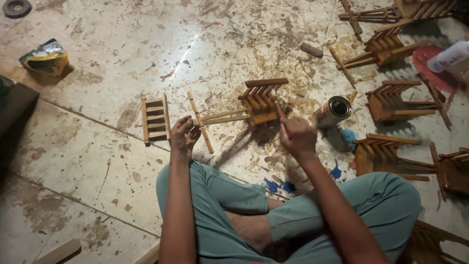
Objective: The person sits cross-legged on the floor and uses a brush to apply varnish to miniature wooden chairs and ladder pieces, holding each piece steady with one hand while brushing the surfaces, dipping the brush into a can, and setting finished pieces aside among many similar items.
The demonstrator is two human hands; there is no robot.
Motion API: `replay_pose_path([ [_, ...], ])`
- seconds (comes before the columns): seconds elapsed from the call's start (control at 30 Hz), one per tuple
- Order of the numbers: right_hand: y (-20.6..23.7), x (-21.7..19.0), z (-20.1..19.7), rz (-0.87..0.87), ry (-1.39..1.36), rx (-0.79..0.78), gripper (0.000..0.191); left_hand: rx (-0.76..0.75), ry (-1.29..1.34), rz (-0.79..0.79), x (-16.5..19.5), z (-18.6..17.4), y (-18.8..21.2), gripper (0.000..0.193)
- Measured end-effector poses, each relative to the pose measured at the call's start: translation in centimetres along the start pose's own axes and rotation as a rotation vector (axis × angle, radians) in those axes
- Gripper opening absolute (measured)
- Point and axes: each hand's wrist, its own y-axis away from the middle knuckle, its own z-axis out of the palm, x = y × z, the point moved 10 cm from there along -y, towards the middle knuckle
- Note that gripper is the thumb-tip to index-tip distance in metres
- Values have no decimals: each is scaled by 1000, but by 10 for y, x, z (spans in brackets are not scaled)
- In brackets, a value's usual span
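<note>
Left hand (183, 134) steadies wooden cart (244, 107); right hand (296, 134) brushes it.

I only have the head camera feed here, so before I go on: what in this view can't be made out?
- Right hand: seen from the back, so what its fingers pinch near the wooden cart model is hidden.
- Open tin can: contents too dark to tell.
- Wooden models at the right edge and top edge: cut off by the frame.
- Left hand: its contact with the model's cross stick is unclear.

head view, steep downward, close over floor (97, 161)
</note>
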Motion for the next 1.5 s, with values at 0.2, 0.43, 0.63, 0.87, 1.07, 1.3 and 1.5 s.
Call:
replay_pose_path([
  [0.2,3,0,6,-14,-8,-12,21,-31,19,15,0,2,-2,36],
  [0.43,3,10,-10,27,-80,88,17,-25,23,23,2,2,0,38],
  [0.63,6,12,-27,99,-407,3,18,-116,135,40,0,11,-13,43],
  [0.87,9,-23,-19,128,-518,-195,22,298,-272,205,22,-30,3,32],
  [1.07,46,16,-2,341,-745,-253,24,253,-546,131,13,-23,-4,39],
  [1.3,100,110,4,764,-1282,98,25,-244,-294,-116,-10,23,22,37],
  [1.5,102,130,16,737,-1496,159,28,-189,-313,2,-29,57,51,45],
])
